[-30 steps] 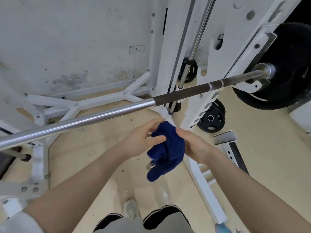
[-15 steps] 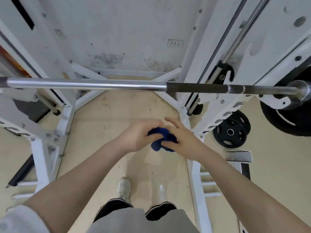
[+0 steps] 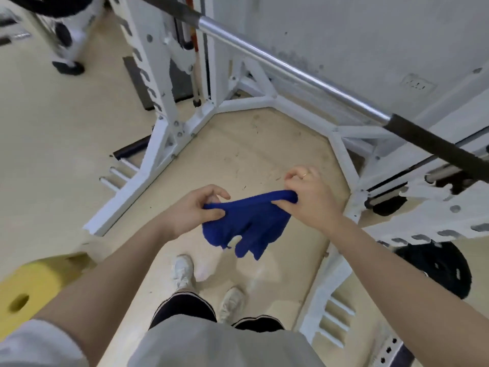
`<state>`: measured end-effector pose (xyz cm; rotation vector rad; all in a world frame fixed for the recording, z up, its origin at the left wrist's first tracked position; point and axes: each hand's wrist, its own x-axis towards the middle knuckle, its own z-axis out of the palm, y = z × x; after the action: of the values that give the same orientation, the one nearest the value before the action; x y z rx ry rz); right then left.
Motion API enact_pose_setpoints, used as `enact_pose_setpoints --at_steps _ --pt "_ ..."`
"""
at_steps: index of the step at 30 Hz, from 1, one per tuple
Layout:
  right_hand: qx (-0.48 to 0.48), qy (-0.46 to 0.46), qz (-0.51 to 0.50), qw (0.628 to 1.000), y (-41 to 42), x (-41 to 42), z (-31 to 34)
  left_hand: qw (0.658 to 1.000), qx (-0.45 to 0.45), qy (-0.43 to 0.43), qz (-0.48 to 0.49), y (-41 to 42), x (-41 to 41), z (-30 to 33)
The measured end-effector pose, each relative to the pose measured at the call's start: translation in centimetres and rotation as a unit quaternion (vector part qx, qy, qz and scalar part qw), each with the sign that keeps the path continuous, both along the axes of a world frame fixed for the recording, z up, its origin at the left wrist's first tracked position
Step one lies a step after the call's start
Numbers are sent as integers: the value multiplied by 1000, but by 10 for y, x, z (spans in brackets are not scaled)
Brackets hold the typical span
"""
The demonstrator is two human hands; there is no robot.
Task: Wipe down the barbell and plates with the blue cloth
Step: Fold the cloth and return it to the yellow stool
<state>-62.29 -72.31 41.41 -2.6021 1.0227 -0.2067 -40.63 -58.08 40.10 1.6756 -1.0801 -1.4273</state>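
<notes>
Pinching one corner of the blue cloth [image 3: 246, 221] in my left hand [image 3: 195, 210], I grip the opposite end in my right hand [image 3: 308, 200], stretching it flat at waist height. Wiping hasn't begun, I judge; next I must lift it onto the barbell [image 3: 296, 72] above, up right.

Both my arms reach forward, forearms bare, converging in front of my torso. My left hand [image 3: 197, 207] sits knuckles-up, thumb and index pinching one end of the blue cloth [image 3: 247, 223], other fingers loosely curled. My right hand [image 3: 308, 198] is slightly higher, fingers curled round the other end, ring visible on one finger. The hands are apart, cloth stretched between them.
</notes>
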Motion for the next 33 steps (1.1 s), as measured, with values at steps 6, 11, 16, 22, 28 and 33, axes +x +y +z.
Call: enact_pose_setpoints --at_steps 6,11,16,22,28,33 --pt "238 149 78 957 18 55 -11 991 1 12 135 49 21 -9" --pt "478 -15 -154 865 56 123 -18 987 8 -43 157 85 44 -9" --pt "633 -36 -380 674 125 207 -25 983 12 -114 146 136 80 -29" --pt "654 28 -280 703 246 314 -17 944 35 -291 151 231 136 -62" --pt "586 169 -168 774 354 422 -22 907 113 -337 226 340 229 -76" --pt "581 164 -89 792 439 502 -29 857 177 -352 332 410 287 -91"
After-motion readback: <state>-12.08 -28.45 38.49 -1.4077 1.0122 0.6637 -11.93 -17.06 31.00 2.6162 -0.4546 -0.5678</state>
